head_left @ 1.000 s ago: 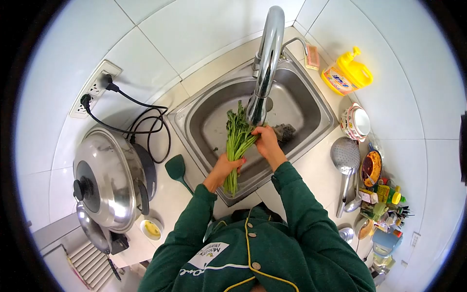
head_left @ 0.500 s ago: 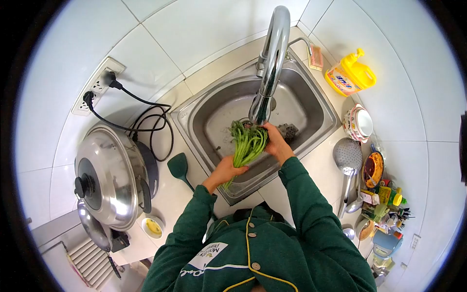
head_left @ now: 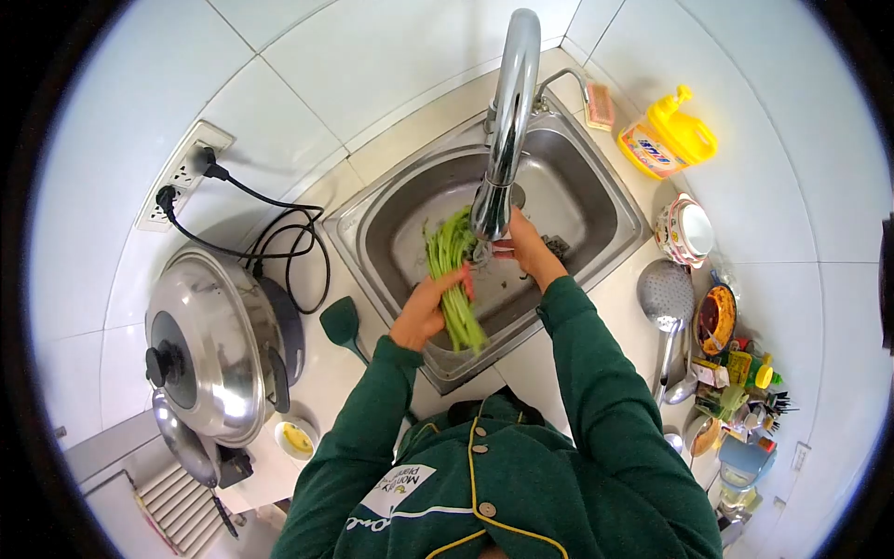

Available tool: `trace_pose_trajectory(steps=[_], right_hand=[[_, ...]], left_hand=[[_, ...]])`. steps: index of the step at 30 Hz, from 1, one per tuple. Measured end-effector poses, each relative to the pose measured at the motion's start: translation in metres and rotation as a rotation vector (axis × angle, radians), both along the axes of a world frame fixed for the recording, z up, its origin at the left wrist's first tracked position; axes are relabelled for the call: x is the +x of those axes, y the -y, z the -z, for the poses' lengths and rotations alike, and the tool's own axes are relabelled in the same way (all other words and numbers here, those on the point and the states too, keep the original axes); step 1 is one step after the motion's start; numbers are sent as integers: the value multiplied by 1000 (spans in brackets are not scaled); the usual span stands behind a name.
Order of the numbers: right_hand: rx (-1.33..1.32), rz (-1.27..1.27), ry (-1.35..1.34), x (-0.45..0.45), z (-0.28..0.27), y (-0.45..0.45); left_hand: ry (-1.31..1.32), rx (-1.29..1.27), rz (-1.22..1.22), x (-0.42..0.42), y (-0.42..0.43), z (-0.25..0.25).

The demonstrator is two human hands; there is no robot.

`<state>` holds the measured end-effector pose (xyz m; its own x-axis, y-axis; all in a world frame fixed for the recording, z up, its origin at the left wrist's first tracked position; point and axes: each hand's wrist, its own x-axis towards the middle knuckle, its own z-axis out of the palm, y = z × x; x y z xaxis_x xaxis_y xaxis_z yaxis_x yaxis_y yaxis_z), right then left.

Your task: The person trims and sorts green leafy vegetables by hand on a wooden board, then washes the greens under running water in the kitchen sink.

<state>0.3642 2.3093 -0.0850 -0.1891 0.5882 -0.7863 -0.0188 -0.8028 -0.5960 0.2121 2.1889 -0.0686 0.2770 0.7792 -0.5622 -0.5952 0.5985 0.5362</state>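
A bunch of green leafy stems hangs over the left part of the steel sink. My left hand is wrapped round the middle of the bunch. Just right of the stems, my right hand is under the spout of the chrome faucet, with its fingers apart and nothing held. Water seems to run between the spout and that hand. Behind my right hand a dark clump lies in the sink, partly hidden.
Left of the sink are a green spatula, a large lidded steel pot and a small bowl. On the right stand a yellow detergent bottle, stacked bowls, a skimmer and several condiments.
My right hand has come away from the bunch and opened beneath the spout. The stems, still in my left hand, have swung so their lower ends point more to the right.
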Motion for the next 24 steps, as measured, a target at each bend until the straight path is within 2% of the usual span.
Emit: trace_pose_trajectory(steps=[1,2,4,5,6,8,9,10,12,13,15,16,18,19,21,22,24], right_hand=[[113,-47,103,4,12,4],[116,-45,112,7,11,11],[233,-98,-9,13,6,28],[301,-150,-181,17,2,32],[305,-150,-173,17,-5,37],[476,-379,72,13,-12,49],[662,-403,261,11,-2,51],[657,-401,261,11,3,52],[727,-598,467,6,7,48],[728,-600,465,3,9,51],[816,-320,364,-3,11,59],[815,-324,359,-2,12,61],[458,-309,56,7,5,63],[453,-308,57,15,4,62],[208,-291,28,29,5,50],[206,-290,30,30,7,46],[242,-225,78,29,10,38]], left_hand=[[122,-74,-159,7,-14,5],[247,-150,-317,12,-25,11],[271,-182,-378,17,-44,22],[283,-218,-442,20,-51,27],[291,-216,-439,22,-56,34],[304,-191,-443,21,-61,45],[321,-169,-389,23,-63,51],[319,-173,-387,24,-63,56],[273,-157,-425,24,-64,51],[272,-157,-429,22,-65,48],[273,-178,-422,15,-67,45],[269,-180,-428,13,-65,44],[298,-105,-361,12,-61,40],[299,-109,-361,11,-59,37],[194,-12,-217,9,-58,33],[195,-14,-215,9,-56,33],[-55,87,52,8,-54,33]])
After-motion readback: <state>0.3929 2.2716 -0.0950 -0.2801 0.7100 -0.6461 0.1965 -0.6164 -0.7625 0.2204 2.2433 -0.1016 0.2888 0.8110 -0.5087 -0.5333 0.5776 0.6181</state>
